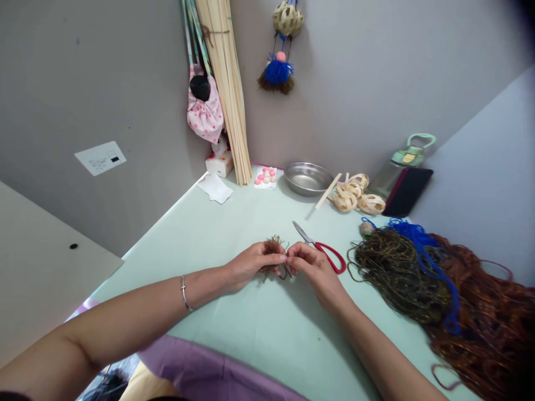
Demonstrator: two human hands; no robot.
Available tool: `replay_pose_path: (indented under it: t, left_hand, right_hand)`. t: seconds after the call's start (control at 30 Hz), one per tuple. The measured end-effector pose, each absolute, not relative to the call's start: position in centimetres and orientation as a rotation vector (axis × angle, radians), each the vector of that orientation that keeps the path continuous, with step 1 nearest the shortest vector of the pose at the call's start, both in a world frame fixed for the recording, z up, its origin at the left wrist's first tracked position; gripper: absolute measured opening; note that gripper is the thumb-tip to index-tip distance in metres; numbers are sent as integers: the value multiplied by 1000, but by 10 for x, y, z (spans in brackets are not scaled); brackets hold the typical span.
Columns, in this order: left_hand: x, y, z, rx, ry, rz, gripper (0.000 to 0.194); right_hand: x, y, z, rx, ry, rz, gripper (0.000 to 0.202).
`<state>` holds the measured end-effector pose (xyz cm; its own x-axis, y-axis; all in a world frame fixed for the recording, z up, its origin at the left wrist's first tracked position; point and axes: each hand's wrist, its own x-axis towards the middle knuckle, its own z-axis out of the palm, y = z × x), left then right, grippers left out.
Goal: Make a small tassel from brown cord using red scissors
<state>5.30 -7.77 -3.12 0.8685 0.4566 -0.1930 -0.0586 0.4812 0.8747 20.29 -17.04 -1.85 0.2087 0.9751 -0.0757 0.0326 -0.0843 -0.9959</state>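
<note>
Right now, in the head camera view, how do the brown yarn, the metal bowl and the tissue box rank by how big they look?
Largest to smallest:
1. Brown yarn
2. Metal bowl
3. Tissue box

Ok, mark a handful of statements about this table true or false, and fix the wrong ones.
1. The left hand holds a brown yarn bunch. True.
2. The scissors are in the right hand. False: they lie on the table, just beyond that hand.
3. The metal bowl contains the pink and pale balls. False: they sit on a white sheet beside it.
4. Blue yarn lies over part of the dark green yarn. True.
5. The bracelet is on the right wrist. False: it is on the left.
</note>
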Motion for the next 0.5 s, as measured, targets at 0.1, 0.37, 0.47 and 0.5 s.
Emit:
replay_pose_path:
  t: [0.1,0.37,0.47,0.5]
  left_hand:
    - [53,-77,-31,983,425,349,20]
    - [54,-75,-29,886,284,408,20]
    - [53,-75,-30,953,371,442,21]
    - [53,-76,-31,980,403,447,21]
  right_hand:
    - [202,-171,-17,-1395,-1053,1105,11]
    - [202,-172,-19,-1303,-1099,1190,6]
    - [203,-171,-20,-1339,-1067,1152,6]
    - [203,-171,-20,-1356,-1050,1136,6]
